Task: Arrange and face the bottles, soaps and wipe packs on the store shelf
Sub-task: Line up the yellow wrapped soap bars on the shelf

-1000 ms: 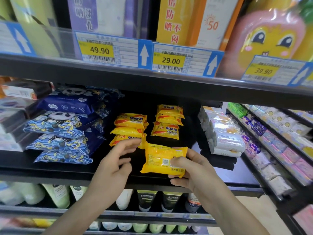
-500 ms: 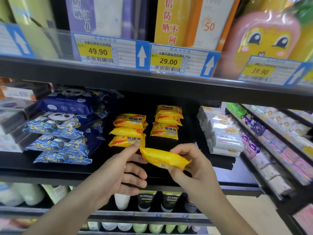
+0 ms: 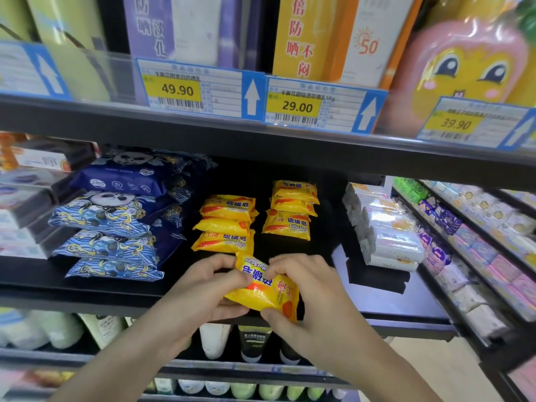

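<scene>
A yellow soap pack (image 3: 261, 288) is held in front of the black middle shelf (image 3: 87, 288), its printed front facing me with the lettering upside down. My left hand (image 3: 200, 294) grips its left side and my right hand (image 3: 307, 297) grips its right side and lower corner. Behind it stand two stacks of the same yellow soap: a left stack (image 3: 226, 224) and a right stack (image 3: 291, 210). Blue panda wipe packs (image 3: 113, 221) are piled at the left.
White wrapped soap packs (image 3: 388, 236) sit on a black riser at the right. Boxed goods (image 3: 26, 198) fill the far left. Price tags (image 3: 200, 91) line the upper shelf edge. Bottles and tubes (image 3: 252, 340) stand on the shelf below. Another rack (image 3: 478, 250) runs off right.
The soap pack was turned over from its back, through edge-on, to its printed front. Both hands closed in on it and moved slightly lower.
</scene>
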`<state>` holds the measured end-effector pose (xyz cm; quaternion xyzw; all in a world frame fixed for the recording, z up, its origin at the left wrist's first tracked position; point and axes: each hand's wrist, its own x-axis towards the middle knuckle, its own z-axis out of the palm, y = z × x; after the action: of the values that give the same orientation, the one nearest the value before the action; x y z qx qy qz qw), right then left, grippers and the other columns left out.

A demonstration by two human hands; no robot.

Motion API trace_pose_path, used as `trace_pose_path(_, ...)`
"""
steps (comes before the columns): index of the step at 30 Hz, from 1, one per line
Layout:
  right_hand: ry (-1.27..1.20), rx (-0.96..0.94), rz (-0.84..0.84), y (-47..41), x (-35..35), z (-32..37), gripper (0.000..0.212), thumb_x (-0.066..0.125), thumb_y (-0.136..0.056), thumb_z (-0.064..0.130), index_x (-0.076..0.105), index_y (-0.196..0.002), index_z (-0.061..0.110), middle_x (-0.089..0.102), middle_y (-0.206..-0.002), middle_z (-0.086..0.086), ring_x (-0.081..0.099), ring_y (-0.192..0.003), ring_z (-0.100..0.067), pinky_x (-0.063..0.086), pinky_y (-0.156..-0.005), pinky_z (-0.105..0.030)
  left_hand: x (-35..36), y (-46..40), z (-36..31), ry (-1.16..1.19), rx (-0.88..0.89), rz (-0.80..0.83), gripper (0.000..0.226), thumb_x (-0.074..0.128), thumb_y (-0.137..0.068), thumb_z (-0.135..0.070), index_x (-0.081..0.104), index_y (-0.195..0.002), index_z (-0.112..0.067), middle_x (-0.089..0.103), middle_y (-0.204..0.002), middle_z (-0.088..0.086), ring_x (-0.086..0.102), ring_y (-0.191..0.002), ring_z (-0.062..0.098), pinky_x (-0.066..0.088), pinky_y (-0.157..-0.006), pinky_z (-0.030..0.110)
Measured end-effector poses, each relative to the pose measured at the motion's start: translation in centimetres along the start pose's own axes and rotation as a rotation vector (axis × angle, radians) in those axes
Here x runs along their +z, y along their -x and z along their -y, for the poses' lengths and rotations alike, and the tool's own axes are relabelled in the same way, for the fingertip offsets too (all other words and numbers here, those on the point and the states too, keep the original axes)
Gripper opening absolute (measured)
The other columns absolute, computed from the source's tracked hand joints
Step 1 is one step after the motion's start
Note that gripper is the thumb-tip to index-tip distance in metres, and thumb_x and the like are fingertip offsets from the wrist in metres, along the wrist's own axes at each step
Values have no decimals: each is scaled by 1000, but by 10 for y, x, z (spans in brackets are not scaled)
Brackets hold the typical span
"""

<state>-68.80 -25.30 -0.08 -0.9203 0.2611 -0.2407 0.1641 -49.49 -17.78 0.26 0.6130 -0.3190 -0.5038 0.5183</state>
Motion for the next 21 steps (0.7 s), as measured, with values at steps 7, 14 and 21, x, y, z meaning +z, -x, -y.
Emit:
trace_pose_path(7,47,-38,-23,-37,13,-2,44,69,-82,40,55,-123,43,56,-125,24,50,-116,-6,41,-102,-38,-16,10,2,70,76,-154,24,69,-96,-20,65,-119,-22,79,-104,5,78,-92,21,61,-82,38)
trace_pose_path(14,166,-103,35,-79,38,4,45,65,-84,34,60,-129,37,59,-127,17,49,-116,-15,37,-103,-41,-39,36,21,-529,451,-362,43,65,-94,-27,50,-125,-52,57,-122,-29,52,-118,-11,48,-96,20)
trace_pose_path(21,266,-137,50,-94,66,10,42,61,-85,32,65,-126,31,63,-127,15,45,-120,-18,36,-97,-38,-39,38,27,-730,498,-340,43,55,-92,-43,43,-130,-56,44,-129,-35,53,-109,-5,54,-93,35)
